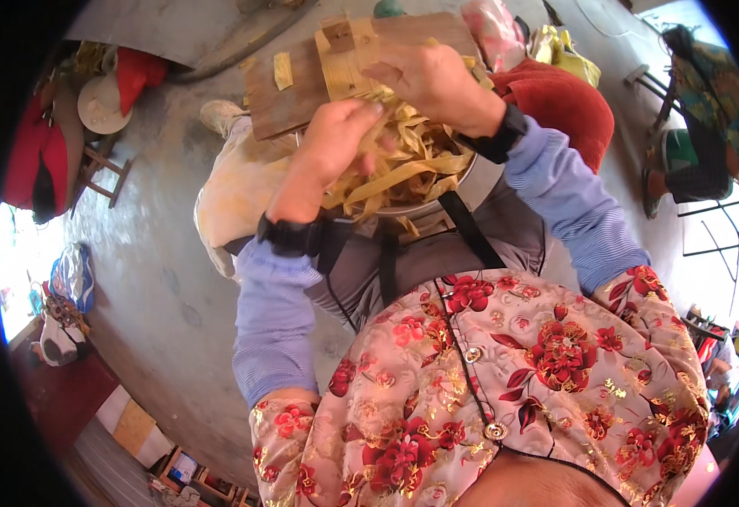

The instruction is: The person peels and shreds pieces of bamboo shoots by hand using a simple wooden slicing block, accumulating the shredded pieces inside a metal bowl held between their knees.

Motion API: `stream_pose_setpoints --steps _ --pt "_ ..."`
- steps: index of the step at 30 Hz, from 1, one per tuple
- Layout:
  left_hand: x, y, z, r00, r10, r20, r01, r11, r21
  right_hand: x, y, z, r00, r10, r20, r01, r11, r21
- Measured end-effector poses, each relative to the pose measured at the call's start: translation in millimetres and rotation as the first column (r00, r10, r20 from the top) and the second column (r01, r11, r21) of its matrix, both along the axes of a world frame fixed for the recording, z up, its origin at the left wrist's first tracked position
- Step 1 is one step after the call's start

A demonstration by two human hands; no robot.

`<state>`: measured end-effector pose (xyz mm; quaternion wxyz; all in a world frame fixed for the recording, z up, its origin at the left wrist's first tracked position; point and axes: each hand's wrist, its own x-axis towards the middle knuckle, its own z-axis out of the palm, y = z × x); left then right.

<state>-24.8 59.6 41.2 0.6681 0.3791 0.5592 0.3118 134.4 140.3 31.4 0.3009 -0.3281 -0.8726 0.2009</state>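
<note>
Below the left grip (335, 139) and right grip (433, 82), yellowish strips (420, 173) lie heaped in a round bowl (411, 209); a wooden board (269, 106) lies just beyond the left grip. I cannot tell whether either grip is pinching a strip.

The right hand (437, 84) is blurred, and it hides the right part of the near edge of the wooden board (302, 106). Whether its fingers hold a strip, I cannot tell. The left hand (335, 139) covers some yellow strips (416, 173); the far rim of the basin (437, 205) is hidden.
</note>
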Motion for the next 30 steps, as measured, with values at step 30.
stream_pose_setpoints --steps 30 --pt "40 -49 -36 0.828 0.202 0.523 -0.184 0.979 -0.086 32 -74 -13 0.993 -0.068 0.100 0.070 0.997 -0.016"
